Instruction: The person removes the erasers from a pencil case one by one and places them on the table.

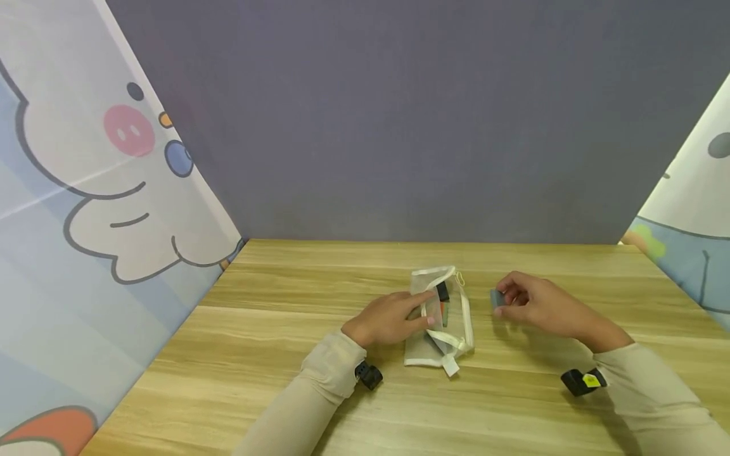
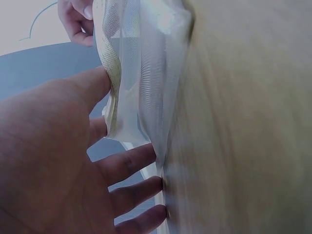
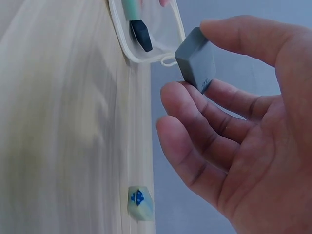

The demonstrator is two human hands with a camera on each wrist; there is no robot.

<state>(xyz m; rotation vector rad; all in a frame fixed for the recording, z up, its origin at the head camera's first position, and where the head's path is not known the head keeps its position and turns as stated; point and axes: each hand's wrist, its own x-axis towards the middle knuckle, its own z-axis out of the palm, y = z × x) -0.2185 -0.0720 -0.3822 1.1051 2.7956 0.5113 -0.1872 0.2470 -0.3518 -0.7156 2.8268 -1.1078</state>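
Observation:
My right hand (image 1: 530, 306) pinches a grey block-shaped eraser (image 3: 196, 58) between thumb and fingers, above the wooden table, to the right of a white mesh zip pouch (image 1: 466, 310). With thumb and index finger at its zipped rim, my left hand (image 1: 390, 316) holds the pouch at its open mouth. The other left fingers rest against the mesh (image 2: 161, 73) low down, in the left wrist view. Inside the pouch lies a slim green thing with a black end (image 3: 141, 36); some orange shows beside it in the head view. The mesh partly hides the contents.
The wooden table (image 1: 274, 354) reaches back to a dark grey panel (image 1: 399, 126). Cartoon-printed sheets (image 1: 68, 285) hang at both sides. A small pale-green shape with a blue mark (image 3: 140, 202) shows near the table's edge in the right wrist view; I cannot tell what it is.

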